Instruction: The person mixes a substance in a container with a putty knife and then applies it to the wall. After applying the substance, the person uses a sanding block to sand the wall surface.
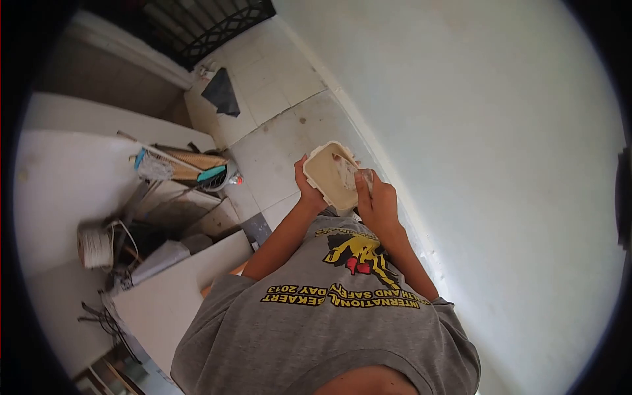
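Observation:
A cream rectangular plastic tub (327, 172) is held up in front of my chest, its open top facing me. My left hand (308, 187) is wrapped around the tub's left side and lower corner. On its right side, my right hand (379, 203) is closed, thumb up, on a small pale, partly see-through flat piece (367, 175) at the tub's rim. What that piece is, I cannot make out. Inside the tub, whitish smears or residue (345, 172) lie along the right part. My fingers under the tub are hidden.
A pale wall (487, 131) rises close on the right. Dark cloth (221, 92) lies on the tiled floor (276, 141) near a black metal gate (224, 29). At left are a bin with brushes (212, 175), a white cord spool (96, 247) and a white panel (171, 299).

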